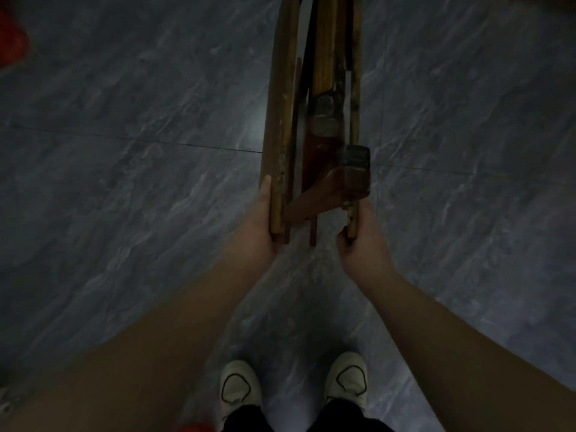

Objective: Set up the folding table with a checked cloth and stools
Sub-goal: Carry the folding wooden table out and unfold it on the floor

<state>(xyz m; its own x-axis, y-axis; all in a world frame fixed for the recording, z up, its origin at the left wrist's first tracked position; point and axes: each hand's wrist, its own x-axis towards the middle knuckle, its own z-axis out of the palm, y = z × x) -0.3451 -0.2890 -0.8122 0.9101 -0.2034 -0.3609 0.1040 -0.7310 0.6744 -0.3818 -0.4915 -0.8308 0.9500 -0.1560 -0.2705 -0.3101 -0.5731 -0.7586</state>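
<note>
Head view: folding table (pixel 280 120) folded flat, on edge, from frame centre to top edge. Long axis runs straight away from me, up the frame. Near end sits btwn both grips, equally close to each. Left grip (pixel 265 222) wraps the left outer panel's end, thumb along the wood. Right grip (pixel 363 241) curls round the thin right slat. Forearms reach fwd & down, converging. Prob. next: pull the sides apart, left-right.

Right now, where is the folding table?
In the head view the folding table is folded edge-on at centre top, gripped between the left hand and right hand over the grey tiled floor, ahead of the white shoes.
</note>
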